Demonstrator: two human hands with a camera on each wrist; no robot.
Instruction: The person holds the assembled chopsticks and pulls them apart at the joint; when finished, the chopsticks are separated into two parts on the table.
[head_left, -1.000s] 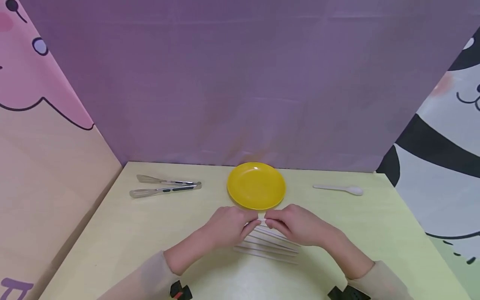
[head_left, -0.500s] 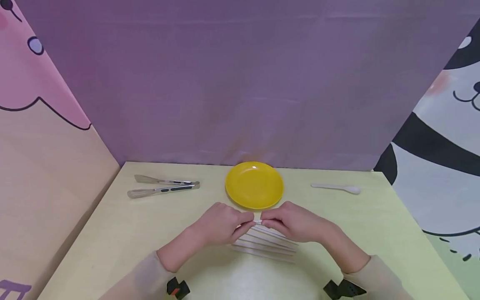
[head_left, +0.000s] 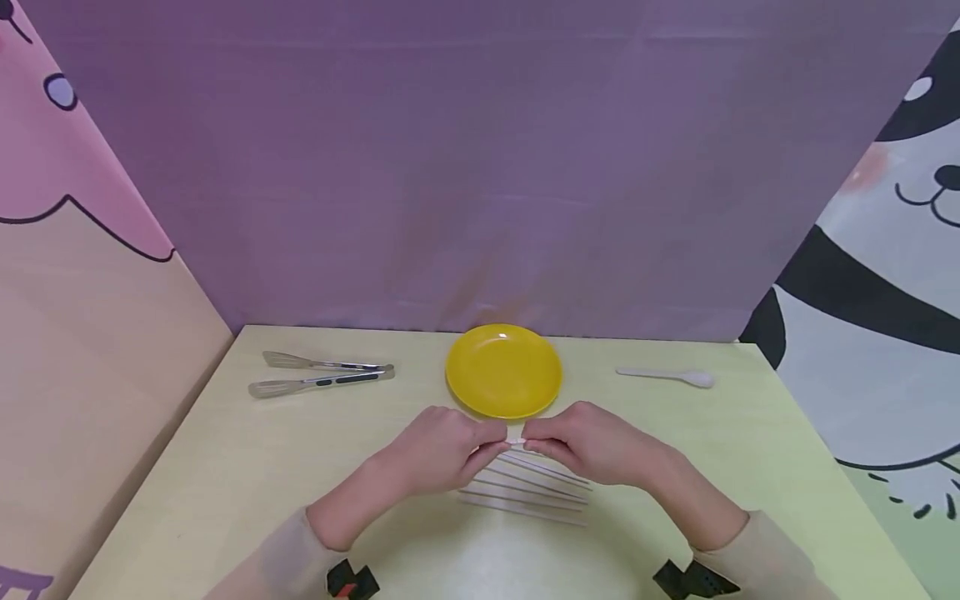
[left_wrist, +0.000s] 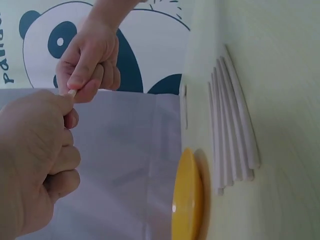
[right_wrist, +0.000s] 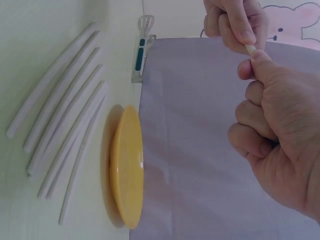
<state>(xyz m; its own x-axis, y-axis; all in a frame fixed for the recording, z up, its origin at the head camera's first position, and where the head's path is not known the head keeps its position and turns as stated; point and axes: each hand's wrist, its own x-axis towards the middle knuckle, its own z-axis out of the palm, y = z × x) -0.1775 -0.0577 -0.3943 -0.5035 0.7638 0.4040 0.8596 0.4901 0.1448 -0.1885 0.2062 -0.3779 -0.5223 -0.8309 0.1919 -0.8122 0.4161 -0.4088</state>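
Between the fingertips of both hands is a short length of a thin white stick [left_wrist: 72,93], mostly hidden by the fingers. My left hand [head_left: 450,450] pinches one end with thumb and forefinger, and my right hand [head_left: 592,446] pinches the other in the same way. The two hands almost meet, raised over the table in the wrist views. Below them several long, thin white sticks [head_left: 528,498] lie roughly side by side; some look slightly bent in the right wrist view. A yellow plate [head_left: 504,371] stands just beyond the hands.
Metal tongs [head_left: 322,379] with spread arms lie at the back left of the pale table [head_left: 225,492]. At the back right is a white spoon [head_left: 667,377]. A purple curtain [head_left: 487,167] rises behind the table's far edge, with printed panels at both sides.
Both hands keep their pinch on the short white stick, nearly in place. The whole head view has slid slightly, so the tabletop things appear a little further left.
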